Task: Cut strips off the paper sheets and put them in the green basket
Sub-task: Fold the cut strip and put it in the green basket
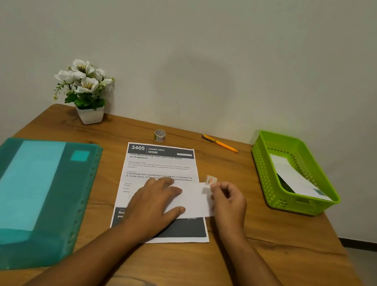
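Wooden bench point(261, 269) carries a printed sheet point(158, 162) headed "3405 DINING AREA", lying in the middle in front of me. My left hand point(154, 202) lies flat on it with the fingers spread and straight, pressing down a blank white piece of paper point(195, 199) that rests across the lower half of the sheet and sticks out past its right edge. My right hand point(227, 200) is just beside that edge, with thumb and forefinger pinching a small pale tab point(210, 180) with an orange mark at the top right corner of the white piece; I cannot tell what the tab is. The green basket point(298, 202) stands at the right of the bench, well apart from my hands, and a paper strip point(294, 176) lies slanted inside it. A teal plastic folder point(23, 189) lies at the left. Along the wall stand a white pot of white flowers point(83, 89), a small tape roll point(159, 135) and an orange pen point(220, 143).
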